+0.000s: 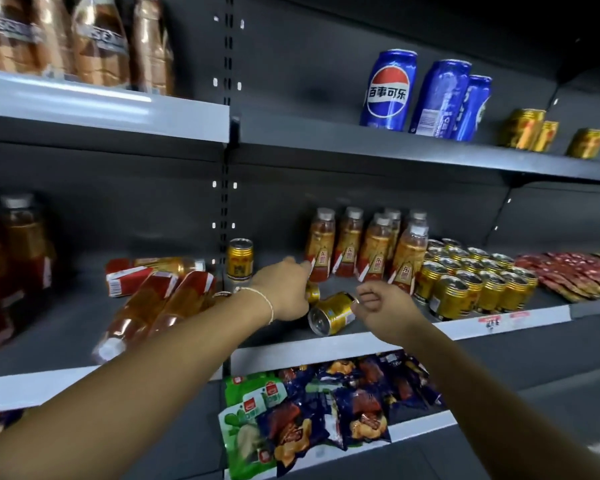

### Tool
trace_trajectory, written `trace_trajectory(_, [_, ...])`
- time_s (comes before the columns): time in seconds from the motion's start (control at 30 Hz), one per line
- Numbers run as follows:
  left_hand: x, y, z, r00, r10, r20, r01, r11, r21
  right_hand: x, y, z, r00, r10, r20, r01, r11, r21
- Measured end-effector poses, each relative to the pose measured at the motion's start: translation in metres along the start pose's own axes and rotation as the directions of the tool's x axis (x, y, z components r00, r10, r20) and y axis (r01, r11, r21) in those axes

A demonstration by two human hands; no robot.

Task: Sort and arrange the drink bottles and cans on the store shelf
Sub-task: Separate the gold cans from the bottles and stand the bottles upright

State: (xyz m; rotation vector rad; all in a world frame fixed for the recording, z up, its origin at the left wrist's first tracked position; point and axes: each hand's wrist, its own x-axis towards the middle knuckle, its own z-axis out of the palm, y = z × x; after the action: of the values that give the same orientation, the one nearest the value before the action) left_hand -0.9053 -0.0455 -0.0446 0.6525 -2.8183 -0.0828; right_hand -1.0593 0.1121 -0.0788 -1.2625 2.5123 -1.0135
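Middle shelf (361, 341), centre of frame. A gold can (333, 315) lies on its side near the shelf's front edge. A second gold can (313, 293) shows partly behind the left hand (284, 289), which reaches over it; whether the fingers grasp it cannot be told. The right hand (381, 303), fingers clenched on nothing, hovers just right of the fallen can. Behind stand tea bottles (368, 247), with a block of upright gold cans (478, 282) to their right. At left, large bottles (160, 299) lie flat. Blue Pepsi cans (388, 90) stand upper right.
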Motion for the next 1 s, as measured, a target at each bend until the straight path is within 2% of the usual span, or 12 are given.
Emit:
trace_trajectory(0.27, [0.108,-0.009,0.010,0.998,0.050,-0.027,-0.051,0.997,-0.061,0.067,0.013,-0.031,0.985,0.100,-0.144,-0.110,0.992,-0.063])
trace_trajectory(0.47, [0.175,-0.018,0.009,0.989,0.146,0.005,-0.141,0.965,-0.223,0.119,0.006,-0.047,0.971,0.114,-0.209,-0.159,0.964,-0.215])
trace_trajectory(0.6, [0.204,-0.017,0.014,0.998,0.064,0.015,-0.059,0.975,-0.215,0.142,0.008,-0.048,0.963,0.084,-0.256,-0.161,0.940,-0.300])
trace_trajectory(0.83, [0.215,-0.019,0.031,1.000,0.013,0.003,-0.012,0.983,-0.181,0.181,0.017,-0.053,0.970,0.160,-0.181,-0.219,0.898,-0.381])
trace_trajectory(1.0, [0.206,-0.020,0.033,0.998,-0.034,-0.057,0.031,0.998,-0.054,0.211,0.021,-0.062,0.995,0.045,-0.089,-0.088,0.818,-0.569])
